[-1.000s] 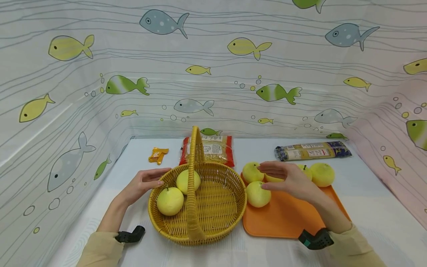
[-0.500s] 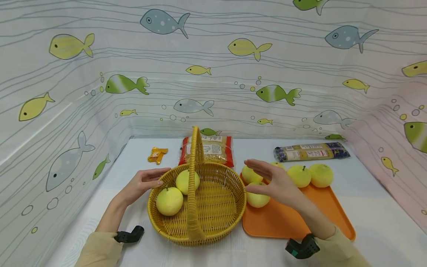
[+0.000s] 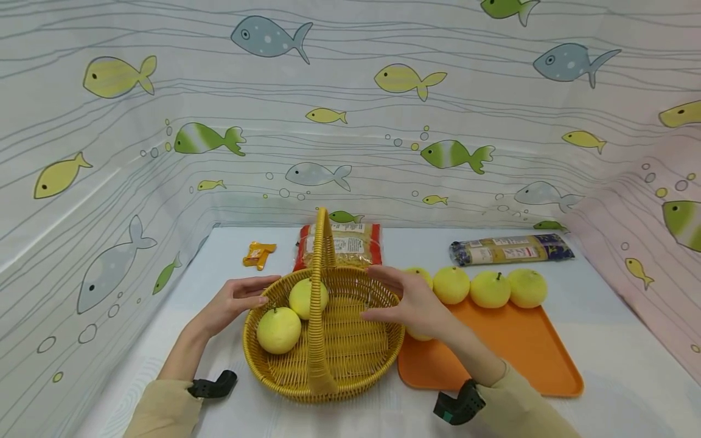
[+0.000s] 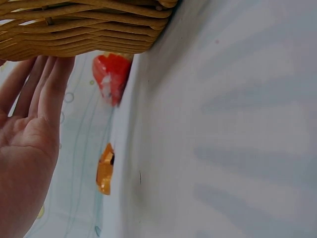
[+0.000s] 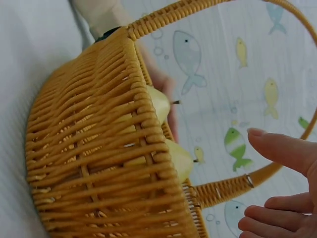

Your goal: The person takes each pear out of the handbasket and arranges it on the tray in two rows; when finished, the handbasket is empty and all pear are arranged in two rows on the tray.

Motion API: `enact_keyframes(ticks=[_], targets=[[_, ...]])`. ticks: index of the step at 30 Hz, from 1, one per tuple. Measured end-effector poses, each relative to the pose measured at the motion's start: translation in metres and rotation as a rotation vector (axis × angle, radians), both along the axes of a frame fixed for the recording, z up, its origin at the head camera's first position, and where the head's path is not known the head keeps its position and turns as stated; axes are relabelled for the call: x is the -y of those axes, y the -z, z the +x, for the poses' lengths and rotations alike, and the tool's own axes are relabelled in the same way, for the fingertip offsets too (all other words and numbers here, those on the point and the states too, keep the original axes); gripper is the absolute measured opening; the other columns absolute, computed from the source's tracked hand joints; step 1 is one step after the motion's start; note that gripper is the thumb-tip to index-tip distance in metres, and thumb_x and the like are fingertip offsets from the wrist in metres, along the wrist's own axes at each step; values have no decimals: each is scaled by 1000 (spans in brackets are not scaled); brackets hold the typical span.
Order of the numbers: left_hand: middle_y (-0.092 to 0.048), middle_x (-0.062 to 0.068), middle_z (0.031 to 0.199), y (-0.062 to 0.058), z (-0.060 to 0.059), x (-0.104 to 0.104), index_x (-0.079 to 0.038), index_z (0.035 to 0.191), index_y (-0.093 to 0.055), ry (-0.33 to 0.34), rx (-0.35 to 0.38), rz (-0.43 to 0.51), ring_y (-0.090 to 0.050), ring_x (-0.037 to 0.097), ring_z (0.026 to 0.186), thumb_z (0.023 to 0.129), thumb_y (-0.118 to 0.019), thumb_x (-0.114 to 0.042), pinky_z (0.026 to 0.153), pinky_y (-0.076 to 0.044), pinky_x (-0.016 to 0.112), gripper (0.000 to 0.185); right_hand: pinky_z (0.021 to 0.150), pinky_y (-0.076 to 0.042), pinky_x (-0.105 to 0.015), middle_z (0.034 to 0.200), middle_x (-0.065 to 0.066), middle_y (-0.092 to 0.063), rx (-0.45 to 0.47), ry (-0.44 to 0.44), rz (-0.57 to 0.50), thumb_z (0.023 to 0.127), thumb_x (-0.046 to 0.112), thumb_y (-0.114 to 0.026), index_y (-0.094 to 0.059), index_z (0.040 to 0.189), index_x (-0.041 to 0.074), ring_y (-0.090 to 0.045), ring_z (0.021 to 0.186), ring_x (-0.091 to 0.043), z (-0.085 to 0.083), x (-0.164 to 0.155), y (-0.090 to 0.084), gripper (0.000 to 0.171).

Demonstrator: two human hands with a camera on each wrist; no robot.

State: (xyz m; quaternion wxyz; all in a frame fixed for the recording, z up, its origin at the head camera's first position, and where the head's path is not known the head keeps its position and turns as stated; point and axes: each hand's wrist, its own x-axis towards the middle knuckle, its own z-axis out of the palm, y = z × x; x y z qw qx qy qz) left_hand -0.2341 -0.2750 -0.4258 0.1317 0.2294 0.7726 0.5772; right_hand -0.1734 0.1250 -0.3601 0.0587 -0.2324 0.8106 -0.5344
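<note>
A wicker basket (image 3: 356, 347) with a tall arched handle stands in the middle of the table. Two round yellow-green pears lie in its left half, one nearer (image 3: 279, 330) and one farther back (image 3: 301, 298). My left hand (image 3: 232, 306) rests against the basket's left side with fingers extended; the left wrist view has its fingertips partly hidden behind the wicker (image 4: 84, 34). Over the basket's right rim hovers my right hand (image 3: 416, 307), thumb and fingers apart and nothing between them. Behind it, several more pears (image 3: 490, 289) sit on an orange tray (image 3: 504, 353), one mostly hidden by the hand.
Behind the basket lies a clear bag of pasta with red edges (image 3: 350, 243). A long dark-ended packet (image 3: 512, 249) lies at the back right. Toward the back left is a small orange wrapped item (image 3: 258, 255). Fish-patterned cloth walls enclose the table.
My right hand has moved left from above the tray's pears to the basket's right rim, uncovering pears at the tray's back. The left hand and basket have stayed put.
</note>
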Motion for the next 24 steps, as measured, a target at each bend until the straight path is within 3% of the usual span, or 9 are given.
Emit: enact_keyframes(ticks=[10,18,24], targets=[[-56,14,144,0,0,0,2,145,-50,7,-5,6,-61,5,120,97,-59,-8,97,-49,20,49,111,-41,-44,146,-8,-55,-15,-21,96,78,37,-86,-50,146,8,-50,137,-25,-3,35,2,83],[-56,12,144,0,0,0,2,145,-49,14,0,15,-61,5,120,97,-58,-8,97,-49,20,50,110,-43,-44,144,-8,-57,-22,-34,185,77,37,-86,-51,145,5,-53,134,-24,-7,56,-2,83],[-55,16,144,0,0,0,1,145,-50,7,0,8,-62,6,120,97,-59,-9,97,-49,20,50,108,-45,-41,144,-4,-57,-47,-52,284,79,31,-84,-52,146,11,-54,133,-20,-17,68,-11,77]])
